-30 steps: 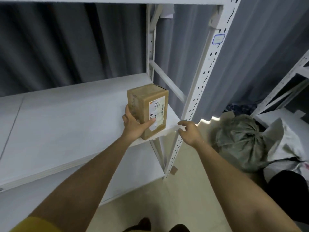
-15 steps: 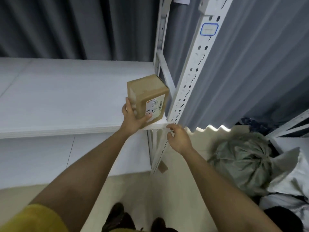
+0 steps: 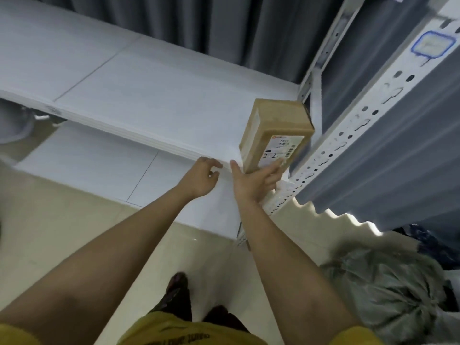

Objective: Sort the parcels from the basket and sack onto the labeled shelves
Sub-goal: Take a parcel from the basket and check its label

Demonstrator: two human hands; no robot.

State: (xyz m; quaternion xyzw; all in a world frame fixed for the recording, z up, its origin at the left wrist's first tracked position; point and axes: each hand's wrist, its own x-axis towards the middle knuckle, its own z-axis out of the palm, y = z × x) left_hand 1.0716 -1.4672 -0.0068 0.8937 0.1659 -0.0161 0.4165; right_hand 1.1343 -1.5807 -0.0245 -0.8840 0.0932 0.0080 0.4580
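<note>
The right hand's fingers (image 3: 275, 170) lay straight and close together against the lower front face of the cardboard parcel (image 3: 276, 135), over its white label marked "2-2", the thumb stretched upward along the box's left edge. The right hand (image 3: 251, 181) was tipped back at the wrist, its forearm running down and right toward the yellow-clad body. The parcel stood upright at the front right corner of the white shelf (image 3: 154, 105), just beside the perforated upright post (image 3: 348, 135). The left hand (image 3: 200, 175) hovered just beside the shelf's front edge, fingers loosely curled and holding nothing, its arm extended from the lower left. A grey-green sack (image 3: 388, 287) sat on the floor at the right, below the curtain's hem.
</note>
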